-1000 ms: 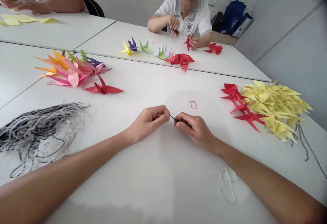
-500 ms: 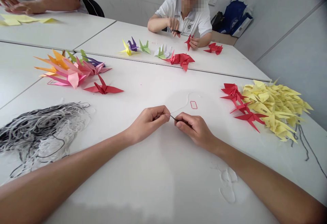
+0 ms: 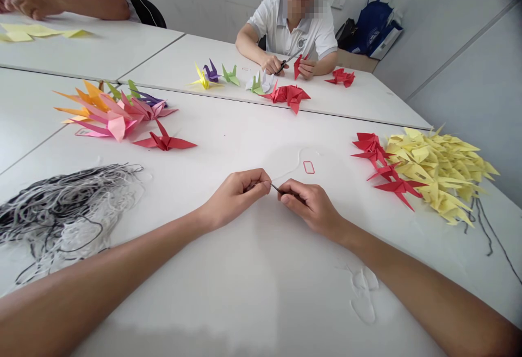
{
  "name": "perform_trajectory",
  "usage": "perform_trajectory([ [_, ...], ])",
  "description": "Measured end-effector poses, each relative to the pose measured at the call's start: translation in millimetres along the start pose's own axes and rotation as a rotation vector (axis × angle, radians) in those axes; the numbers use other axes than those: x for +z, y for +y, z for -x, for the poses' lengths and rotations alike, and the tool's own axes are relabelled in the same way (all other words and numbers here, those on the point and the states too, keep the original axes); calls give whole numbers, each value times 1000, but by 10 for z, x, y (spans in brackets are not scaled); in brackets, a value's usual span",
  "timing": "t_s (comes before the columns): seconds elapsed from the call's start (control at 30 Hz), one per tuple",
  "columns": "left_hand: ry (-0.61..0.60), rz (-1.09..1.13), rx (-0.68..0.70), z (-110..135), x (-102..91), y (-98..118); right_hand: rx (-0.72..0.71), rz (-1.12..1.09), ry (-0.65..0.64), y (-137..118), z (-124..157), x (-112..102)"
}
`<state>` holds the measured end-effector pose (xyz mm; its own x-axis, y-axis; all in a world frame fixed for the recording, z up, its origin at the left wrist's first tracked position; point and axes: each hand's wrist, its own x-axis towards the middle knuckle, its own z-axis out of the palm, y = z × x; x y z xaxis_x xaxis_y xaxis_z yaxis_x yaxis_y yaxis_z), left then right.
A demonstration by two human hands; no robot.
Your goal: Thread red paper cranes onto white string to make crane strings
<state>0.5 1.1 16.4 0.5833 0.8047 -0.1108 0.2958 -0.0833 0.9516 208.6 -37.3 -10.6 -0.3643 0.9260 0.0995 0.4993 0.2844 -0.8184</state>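
Above the white table (image 3: 253,270), a short dark needle (image 3: 278,188) is gripped in a tight pinch by the right hand (image 3: 310,207). The left hand (image 3: 234,199) is closed to a pinch at the needle's far end, its hold too fine to tell. Grey-black thread (image 3: 69,210) is heaped leftward; paper cranes (image 3: 436,175) are piled rightward.
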Motion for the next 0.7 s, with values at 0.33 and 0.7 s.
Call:
perform_trajectory([
  [0.33, -9, 8, 3, 7, 3, 19, 4, -17, 2, -7, 6, -5],
  [0.7, -15, -13, 2, 4, 6, -4, -1, 9, -3, 0, 9, -5],
])
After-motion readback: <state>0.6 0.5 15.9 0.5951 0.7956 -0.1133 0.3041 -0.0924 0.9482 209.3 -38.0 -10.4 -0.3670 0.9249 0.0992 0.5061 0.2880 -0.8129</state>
